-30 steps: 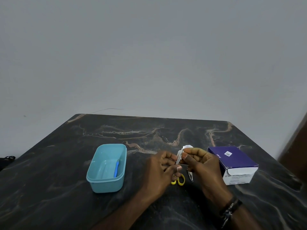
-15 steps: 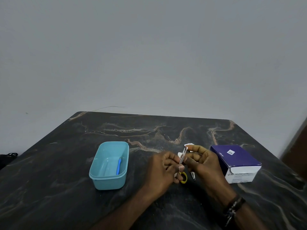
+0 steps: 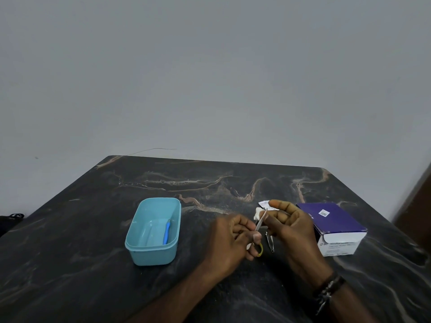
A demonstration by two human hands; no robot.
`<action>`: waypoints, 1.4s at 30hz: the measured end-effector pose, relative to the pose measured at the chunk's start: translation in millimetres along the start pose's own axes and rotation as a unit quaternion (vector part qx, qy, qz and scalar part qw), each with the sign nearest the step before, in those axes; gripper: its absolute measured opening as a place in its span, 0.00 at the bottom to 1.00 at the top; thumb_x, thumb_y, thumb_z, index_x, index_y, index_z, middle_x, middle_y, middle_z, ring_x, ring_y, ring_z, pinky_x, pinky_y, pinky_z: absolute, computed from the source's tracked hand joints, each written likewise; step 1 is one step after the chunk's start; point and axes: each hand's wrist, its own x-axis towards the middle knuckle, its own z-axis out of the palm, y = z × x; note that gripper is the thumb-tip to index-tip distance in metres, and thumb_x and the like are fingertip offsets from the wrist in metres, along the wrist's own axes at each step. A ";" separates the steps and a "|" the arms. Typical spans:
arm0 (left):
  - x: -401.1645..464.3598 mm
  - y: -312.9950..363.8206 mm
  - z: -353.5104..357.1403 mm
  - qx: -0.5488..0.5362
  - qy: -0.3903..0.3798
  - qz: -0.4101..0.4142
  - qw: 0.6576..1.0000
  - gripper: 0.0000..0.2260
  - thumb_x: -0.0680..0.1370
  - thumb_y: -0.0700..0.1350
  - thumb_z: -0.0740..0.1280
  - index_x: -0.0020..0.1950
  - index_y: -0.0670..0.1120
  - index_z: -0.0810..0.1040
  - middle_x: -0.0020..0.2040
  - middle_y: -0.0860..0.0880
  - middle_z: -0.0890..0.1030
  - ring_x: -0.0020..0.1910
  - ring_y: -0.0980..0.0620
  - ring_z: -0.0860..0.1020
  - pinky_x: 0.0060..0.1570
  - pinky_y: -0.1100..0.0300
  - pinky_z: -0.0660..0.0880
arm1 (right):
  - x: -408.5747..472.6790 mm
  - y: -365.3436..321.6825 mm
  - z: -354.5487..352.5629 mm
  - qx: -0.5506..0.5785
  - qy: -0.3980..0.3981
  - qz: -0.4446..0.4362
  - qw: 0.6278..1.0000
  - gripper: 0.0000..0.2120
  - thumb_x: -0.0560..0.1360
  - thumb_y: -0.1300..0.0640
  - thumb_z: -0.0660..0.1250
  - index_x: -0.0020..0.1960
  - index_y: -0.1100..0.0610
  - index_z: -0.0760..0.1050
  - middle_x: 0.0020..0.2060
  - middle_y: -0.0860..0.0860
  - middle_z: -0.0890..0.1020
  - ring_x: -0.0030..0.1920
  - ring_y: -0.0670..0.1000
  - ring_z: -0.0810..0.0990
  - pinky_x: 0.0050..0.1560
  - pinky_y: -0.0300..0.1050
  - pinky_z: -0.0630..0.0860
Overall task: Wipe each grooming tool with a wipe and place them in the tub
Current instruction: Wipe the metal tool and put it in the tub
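My left hand (image 3: 229,241) pinches the lower end of a slim, pale metal nail file (image 3: 260,221), thumb and forefinger curled round it, and its tip slants up toward my right hand (image 3: 289,226). There my right fingers (image 3: 281,214) are bunched round a small white crumpled wipe (image 3: 258,213), pressing it against the upper part of the file, with the torn white sachet (image 3: 265,204) tucked behind my thumb. Compared with a second ago the wipe has slid from covering the tip to sitting beside the blade, and the file now shows bare along most of its length — I judge the stroke is nearly spent and this tool close to clean. Just under my left thumb lies the yellow loop of a pair of small scissors (image 3: 260,250), and beside it a silver metal nail clipper (image 3: 270,244), both resting on the dark marbled tabletop (image 3: 93,264) and, I take it, not yet wiped. Well to the left stands the light blue rectangular plastic tub (image 3: 152,252), holding one blue-handled tool (image 3: 167,232) already — the file goes in next, a short carry across my own left forearm. To the right, just past my knuckles, sits the purple-and-white cardboard box (image 3: 335,227), which I guess holds more wipes.
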 end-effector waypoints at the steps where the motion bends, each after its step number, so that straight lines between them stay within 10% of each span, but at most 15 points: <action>1: 0.2 0.0 -1.2 -0.003 0.004 0.001 1.000 0.03 0.75 0.35 0.69 0.46 0.39 0.77 0.35 0.40 0.81 0.29 0.46 0.80 0.27 0.59 0.77 | -0.2 1.1 0.5 -0.007 -0.010 0.006 1.000 0.13 0.71 0.71 0.70 0.54 0.63 0.75 0.38 0.58 0.86 0.37 0.54 0.85 0.39 0.47 0.80; 28: -1.7 3.0 0.1 -0.030 -0.011 -0.012 0.999 0.03 0.75 0.35 0.69 0.46 0.37 0.77 0.35 0.38 0.82 0.27 0.47 0.79 0.25 0.60 0.76 | 0.3 -2.5 -1.6 0.029 0.004 0.003 1.000 0.13 0.71 0.71 0.69 0.54 0.63 0.75 0.38 0.57 0.87 0.38 0.52 0.86 0.41 0.45 0.81; 36: 2.7 3.3 -8.4 -0.036 0.020 -0.002 0.999 0.03 0.74 0.35 0.70 0.46 0.38 0.77 0.36 0.38 0.83 0.28 0.45 0.79 0.26 0.59 0.76 | -8.4 -3.4 9.5 0.029 -0.084 0.036 0.995 0.09 0.72 0.72 0.67 0.51 0.65 0.74 0.29 0.59 0.83 0.26 0.53 0.79 0.27 0.44 0.77; 42: 1.3 6.0 -5.4 -0.049 -0.005 -0.012 0.999 0.04 0.74 0.34 0.70 0.47 0.36 0.76 0.35 0.39 0.82 0.27 0.45 0.78 0.25 0.60 0.76 | -2.4 -0.7 2.2 0.023 -0.022 0.004 1.000 0.12 0.72 0.73 0.67 0.54 0.64 0.75 0.38 0.58 0.86 0.38 0.54 0.85 0.39 0.45 0.81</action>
